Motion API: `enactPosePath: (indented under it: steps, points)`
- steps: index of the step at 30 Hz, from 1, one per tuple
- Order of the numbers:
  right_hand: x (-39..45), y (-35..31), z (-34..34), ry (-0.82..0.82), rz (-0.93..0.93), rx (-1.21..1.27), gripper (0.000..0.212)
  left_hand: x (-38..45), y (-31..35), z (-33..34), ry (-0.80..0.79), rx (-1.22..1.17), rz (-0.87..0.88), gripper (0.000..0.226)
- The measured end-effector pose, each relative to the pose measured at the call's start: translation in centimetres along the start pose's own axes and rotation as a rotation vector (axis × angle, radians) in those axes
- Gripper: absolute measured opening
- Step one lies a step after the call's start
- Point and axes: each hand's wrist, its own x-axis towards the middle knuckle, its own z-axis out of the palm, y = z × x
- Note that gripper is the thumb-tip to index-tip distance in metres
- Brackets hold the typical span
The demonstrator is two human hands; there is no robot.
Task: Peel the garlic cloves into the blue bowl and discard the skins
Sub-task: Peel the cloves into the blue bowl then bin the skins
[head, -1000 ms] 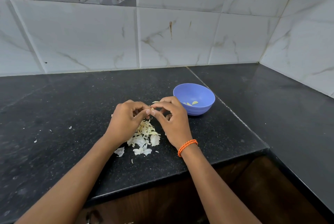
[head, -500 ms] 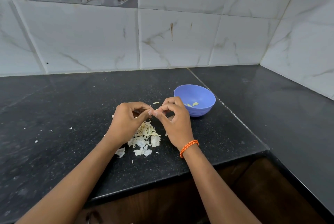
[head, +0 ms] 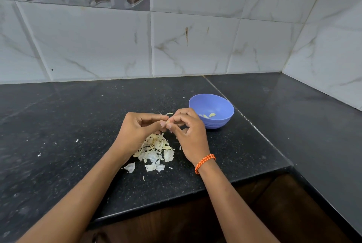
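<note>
Both hands meet above the black countertop (head: 64, 117), fingertips together around a small garlic clove (head: 168, 124). The left hand (head: 140, 128) has its fingers curled inward, thumb and forefinger pinching the clove from its own side; the right hand (head: 188, 134) is likewise curled, its thumb and first fingers nipping the same clove from the opposite side, so the clove is mostly hidden between the fingertips and only a pale sliver of it shows. How much skin is left on it cannot be told. Directly below the two hands, and reaching back toward the wrists, lies a loose pile of garlic skins (head: 156, 149), papery and off-white, resting on the countertop; a few stray flakes lie apart from it, out past the left hand's far side. One small scrap (head: 169, 113) lies on the counter just beyond the fingertips. The blue bowl (head: 212, 103) stands on the countertop just beyond the right hand and to its outer side, close to the knuckles but not touching them; inside it lie a few peeled cloves (head: 209, 115) on the bottom. An orange bracelet (head: 204, 161) circles the right wrist. Beyond the hands, pale marbled wall tiles (head: 195, 42) rise from the back of the counter.
</note>
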Motion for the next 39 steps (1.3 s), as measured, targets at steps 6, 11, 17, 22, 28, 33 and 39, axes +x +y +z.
enactPosePath:
  steps: [6, 11, 17, 22, 28, 33, 39]
  points:
    - [-0.1, -0.2, 0.0, 0.058, -0.064, -0.154, 0.018, 0.3, -0.2, -0.1, 0.042, 0.040, 0.012, 0.017]
    - [-0.2, -0.7, 0.0, 0.050, -0.061, -0.098, 0.020, 0.3, -0.2, -0.2, 0.045, -0.014, 0.004, 0.019]
    - [-0.3, -0.8, 0.0, 0.060, -0.069, -0.098, 0.015, 0.3, 0.0, -0.3, 0.036, -0.029, 0.000, 0.020]
    - [-0.4, -0.5, -0.1, 0.075, -0.088, -0.073, 0.005, 0.4, -0.4, -0.5, 0.064, 0.076, 0.012, 0.019]
    - [-0.5, -0.2, -0.1, 0.045, -0.137, -0.201, 0.024, 0.5, -0.7, -0.7, 0.089, 0.111, 0.024, 0.018]
    - [-0.5, -0.2, 0.2, -0.028, -0.106, -0.316, 0.016, 0.7, -0.8, -1.0, 0.114, 0.078, 0.037, 0.017]
    - [-0.4, -0.5, -0.1, -0.016, -0.016, -0.356, 0.014, 0.6, -0.8, -0.8, 0.168, 0.037, 0.026, 0.019]
